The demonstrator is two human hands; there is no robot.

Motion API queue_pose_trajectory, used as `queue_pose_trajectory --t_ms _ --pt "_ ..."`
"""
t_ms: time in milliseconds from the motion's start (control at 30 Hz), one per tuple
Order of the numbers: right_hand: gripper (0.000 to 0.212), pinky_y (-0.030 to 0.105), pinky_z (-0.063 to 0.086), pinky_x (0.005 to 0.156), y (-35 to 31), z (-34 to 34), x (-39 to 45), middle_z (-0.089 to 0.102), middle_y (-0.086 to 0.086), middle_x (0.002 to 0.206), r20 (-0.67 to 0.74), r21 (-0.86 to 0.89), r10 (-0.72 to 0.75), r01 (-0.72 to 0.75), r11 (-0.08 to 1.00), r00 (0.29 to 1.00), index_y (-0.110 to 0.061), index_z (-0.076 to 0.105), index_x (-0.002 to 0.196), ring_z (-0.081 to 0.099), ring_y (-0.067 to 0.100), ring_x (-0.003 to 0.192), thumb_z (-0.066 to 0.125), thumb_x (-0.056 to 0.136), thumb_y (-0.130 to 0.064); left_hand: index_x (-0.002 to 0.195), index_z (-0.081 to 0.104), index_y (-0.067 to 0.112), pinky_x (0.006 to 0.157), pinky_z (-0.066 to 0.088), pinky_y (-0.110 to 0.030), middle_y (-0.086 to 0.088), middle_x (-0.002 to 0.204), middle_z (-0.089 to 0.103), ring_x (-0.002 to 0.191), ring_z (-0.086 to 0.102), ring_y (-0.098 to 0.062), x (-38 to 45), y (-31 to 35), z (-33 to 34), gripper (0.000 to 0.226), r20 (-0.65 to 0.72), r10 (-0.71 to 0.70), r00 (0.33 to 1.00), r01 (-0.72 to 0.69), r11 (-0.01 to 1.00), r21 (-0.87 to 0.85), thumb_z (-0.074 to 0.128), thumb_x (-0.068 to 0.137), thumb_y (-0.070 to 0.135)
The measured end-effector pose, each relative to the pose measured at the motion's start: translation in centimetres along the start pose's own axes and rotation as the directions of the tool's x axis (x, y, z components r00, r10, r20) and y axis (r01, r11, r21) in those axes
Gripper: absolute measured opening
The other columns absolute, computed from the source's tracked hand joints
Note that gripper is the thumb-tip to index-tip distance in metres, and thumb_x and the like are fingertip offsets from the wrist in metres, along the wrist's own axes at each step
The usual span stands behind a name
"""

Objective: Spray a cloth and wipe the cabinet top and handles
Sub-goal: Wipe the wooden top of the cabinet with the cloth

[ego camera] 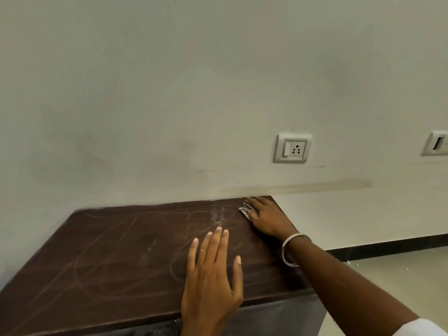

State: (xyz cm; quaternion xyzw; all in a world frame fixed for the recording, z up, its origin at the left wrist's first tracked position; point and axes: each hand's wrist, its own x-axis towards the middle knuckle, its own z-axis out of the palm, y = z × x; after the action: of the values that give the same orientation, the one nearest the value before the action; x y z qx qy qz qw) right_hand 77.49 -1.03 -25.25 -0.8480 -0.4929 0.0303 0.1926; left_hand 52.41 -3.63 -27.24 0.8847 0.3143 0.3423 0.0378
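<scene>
The dark brown cabinet top [109, 258] fills the lower left and shows pale dusty wipe streaks in curved lines. My left hand [212, 275] lies flat on it near the front edge, fingers spread, holding nothing. My right hand [269, 219], with a metal bangle on the wrist, reaches to the far right corner by the wall. Its fingers press down on a small flat grey dotted piece [247, 209]; I cannot tell whether this is a folded cloth or something else. No spray bottle and no handles are in view.
A pale wall rises straight behind the cabinet, with a switch socket [292, 148] above the right corner and another plate [436, 143] at the right edge. Grey cabinet fronts [278, 316] show below the top. Light floor [400, 275] with a dark skirting lies to the right.
</scene>
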Motion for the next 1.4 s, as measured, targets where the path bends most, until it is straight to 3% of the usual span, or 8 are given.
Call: queue_pose_trajectory --t_ms 233,533,833,1167,1400 --pt "0.053 0.035 0.016 0.119 3.0 -1.6 -0.9 0.024 0.002 0.158 -0.046 0.023 0.161 -0.160 0.987 0.986 -0.029 0.030 0.148 0.019 0.021 0.146 0.036 0.097 -0.041 0.140 0.050 0.016 0.114 0.018 -0.040 0.001 0.146 0.048 0.137 0.041 -0.014 0.0 0.0 0.4 0.057 0.033 0.001 0.999 -0.002 1.000 0.016 0.036 0.093 0.045" --pt "0.053 0.033 0.011 0.121 -1.4 -0.2 -3.4 0.022 0.001 0.159 -0.017 -0.011 0.017 -0.018 1.000 1.000 -0.031 0.027 0.149 0.014 0.020 0.147 0.035 0.097 -0.040 0.140 0.050 0.016 0.115 0.018 -0.039 0.001 0.145 0.049 0.137 0.041 -0.014 -0.1 0.0 0.2 0.057 0.019 -0.005 1.000 0.005 1.000 0.020 0.036 0.093 0.044" --pt "0.052 0.032 0.013 0.119 1.3 -1.8 -4.5 0.023 0.002 0.158 -0.071 0.007 0.153 -0.153 0.988 0.986 -0.028 0.029 0.149 0.018 0.020 0.146 0.035 0.098 -0.038 0.141 0.049 0.016 0.114 0.019 -0.040 0.000 0.145 0.050 0.136 0.043 -0.015 -0.2 0.1 0.3 0.057 0.029 -0.006 1.000 0.005 0.999 0.035 0.034 0.094 0.045" --pt "0.055 0.035 0.009 0.120 -3.1 -0.2 -5.9 0.019 0.002 0.160 -0.017 -0.034 0.054 -0.055 0.998 0.998 -0.029 0.023 0.151 0.011 0.021 0.148 0.032 0.098 -0.039 0.140 0.050 0.014 0.114 0.020 -0.040 -0.001 0.144 0.050 0.136 0.043 -0.015 -0.3 0.1 0.2 0.057 0.005 -0.004 1.000 0.004 0.999 0.032 0.035 0.093 0.044" --pt "0.053 0.034 0.013 0.121 1.0 -2.5 -7.7 0.022 0.003 0.158 -0.060 -0.024 0.150 -0.152 0.988 0.987 -0.027 0.026 0.150 0.017 0.021 0.146 0.032 0.099 -0.039 0.140 0.049 0.014 0.115 0.020 -0.040 -0.001 0.145 0.049 0.136 0.043 -0.014 -0.2 0.2 0.0 0.058 0.015 -0.013 1.000 0.012 0.999 0.043 0.033 0.094 0.045"
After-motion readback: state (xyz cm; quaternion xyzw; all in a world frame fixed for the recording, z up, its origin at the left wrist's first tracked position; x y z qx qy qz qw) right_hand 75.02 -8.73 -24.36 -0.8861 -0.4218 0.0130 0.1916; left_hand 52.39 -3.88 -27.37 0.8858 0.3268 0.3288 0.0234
